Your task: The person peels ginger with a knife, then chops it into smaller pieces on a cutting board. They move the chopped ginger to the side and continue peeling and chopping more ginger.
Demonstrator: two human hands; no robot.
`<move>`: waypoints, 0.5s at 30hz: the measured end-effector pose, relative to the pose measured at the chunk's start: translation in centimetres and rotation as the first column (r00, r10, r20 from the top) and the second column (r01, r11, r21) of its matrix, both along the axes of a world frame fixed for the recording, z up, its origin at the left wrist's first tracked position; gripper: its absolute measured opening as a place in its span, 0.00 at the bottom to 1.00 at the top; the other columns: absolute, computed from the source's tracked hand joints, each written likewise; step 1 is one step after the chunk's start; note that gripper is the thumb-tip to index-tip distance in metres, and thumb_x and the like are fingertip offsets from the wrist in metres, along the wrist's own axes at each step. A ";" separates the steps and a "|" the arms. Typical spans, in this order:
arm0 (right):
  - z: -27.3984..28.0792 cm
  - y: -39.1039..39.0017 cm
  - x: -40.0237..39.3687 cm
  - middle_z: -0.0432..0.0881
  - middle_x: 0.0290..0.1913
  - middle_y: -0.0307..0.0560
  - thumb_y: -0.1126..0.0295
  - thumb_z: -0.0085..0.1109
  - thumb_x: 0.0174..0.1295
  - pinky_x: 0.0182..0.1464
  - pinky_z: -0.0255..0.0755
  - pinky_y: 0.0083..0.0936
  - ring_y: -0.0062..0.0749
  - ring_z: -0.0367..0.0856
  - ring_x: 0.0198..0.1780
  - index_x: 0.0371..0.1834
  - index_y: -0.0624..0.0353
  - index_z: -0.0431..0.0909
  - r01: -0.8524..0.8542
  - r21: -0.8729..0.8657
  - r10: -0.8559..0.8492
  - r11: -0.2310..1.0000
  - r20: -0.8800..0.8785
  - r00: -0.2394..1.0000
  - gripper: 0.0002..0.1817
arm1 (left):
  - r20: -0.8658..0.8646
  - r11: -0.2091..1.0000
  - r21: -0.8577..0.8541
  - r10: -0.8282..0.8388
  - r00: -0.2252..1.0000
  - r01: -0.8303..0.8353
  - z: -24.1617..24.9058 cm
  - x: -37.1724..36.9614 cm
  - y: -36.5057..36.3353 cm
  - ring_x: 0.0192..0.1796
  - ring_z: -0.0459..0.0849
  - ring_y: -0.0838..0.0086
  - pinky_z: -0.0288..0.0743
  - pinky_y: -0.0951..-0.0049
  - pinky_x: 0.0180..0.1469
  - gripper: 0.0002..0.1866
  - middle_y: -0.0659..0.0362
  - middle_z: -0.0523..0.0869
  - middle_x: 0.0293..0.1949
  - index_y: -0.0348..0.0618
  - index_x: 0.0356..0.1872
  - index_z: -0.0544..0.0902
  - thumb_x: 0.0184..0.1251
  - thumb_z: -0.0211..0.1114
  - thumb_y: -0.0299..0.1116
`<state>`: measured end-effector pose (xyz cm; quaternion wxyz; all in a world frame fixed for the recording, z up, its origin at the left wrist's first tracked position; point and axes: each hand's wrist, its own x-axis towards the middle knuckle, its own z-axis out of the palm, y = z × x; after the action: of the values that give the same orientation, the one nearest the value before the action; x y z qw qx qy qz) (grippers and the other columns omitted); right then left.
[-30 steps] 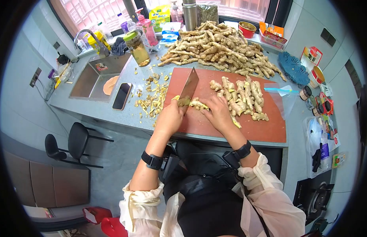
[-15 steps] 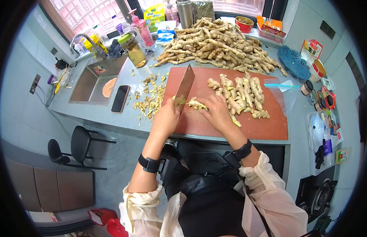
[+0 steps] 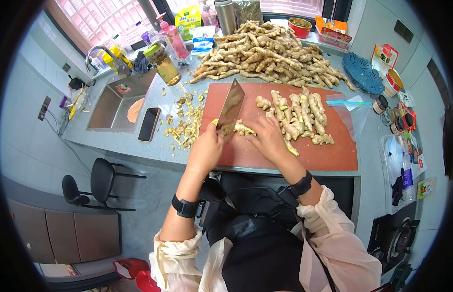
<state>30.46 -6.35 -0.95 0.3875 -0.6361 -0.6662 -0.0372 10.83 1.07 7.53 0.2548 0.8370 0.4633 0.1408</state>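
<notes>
My left hand (image 3: 207, 150) is closed round the handle of a cleaver (image 3: 232, 106), its broad blade standing on edge over the reddish-brown cutting board (image 3: 309, 158). Just right of the blade lies a ginger root (image 3: 242, 129), which the fingers of my right hand (image 3: 271, 140) press and grip at its right end. A small yellowish bit shows at the blade's left side by my left fingers. Beyond my right hand, several ginger roots (image 3: 304, 114) lie side by side on the board.
A large heap of ginger (image 3: 270, 56) fills the counter behind the board. Ginger scraps (image 3: 182, 129) are scattered to its left, near a phone (image 3: 149, 124), a lidded jar (image 3: 163, 63) and the sink (image 3: 107, 114). Rightward are a plastic bag (image 3: 350, 117), a blue dish (image 3: 363, 73) and small jars (image 3: 380, 104).
The cleaver blade has swung slightly to the right and shows more of its flat side. My right hand keeps its hold on the ginger root. The whole view has shifted slightly.
</notes>
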 end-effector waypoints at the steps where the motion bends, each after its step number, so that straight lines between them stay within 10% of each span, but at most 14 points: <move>1: -0.1 0.0 0.0 0.77 0.42 0.48 0.73 0.69 0.52 0.60 0.64 0.40 0.46 0.76 0.52 0.54 0.52 0.84 0.002 -0.001 -0.002 1.000 0.002 1.000 0.22 | -0.004 1.000 0.013 -0.004 1.000 0.004 -0.1 0.0 0.0 0.47 0.84 0.37 0.76 0.43 0.51 0.15 0.33 0.86 0.41 0.32 0.50 0.74 0.74 0.55 0.35; 15: 0.6 -0.1 -0.2 0.75 0.41 0.47 0.73 0.70 0.52 0.59 0.65 0.41 0.47 0.76 0.51 0.53 0.53 0.84 -0.008 -0.014 0.008 1.000 -0.014 1.000 0.22 | -0.131 0.994 0.110 -0.008 0.991 0.022 -0.5 1.0 -0.4 0.41 0.87 0.39 0.78 0.41 0.47 0.12 0.36 0.87 0.35 0.33 0.47 0.74 0.71 0.55 0.32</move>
<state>30.26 -6.48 -0.34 0.3877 -0.6366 -0.6662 -0.0265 11.87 0.66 7.01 0.1780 0.8608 0.4641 0.1094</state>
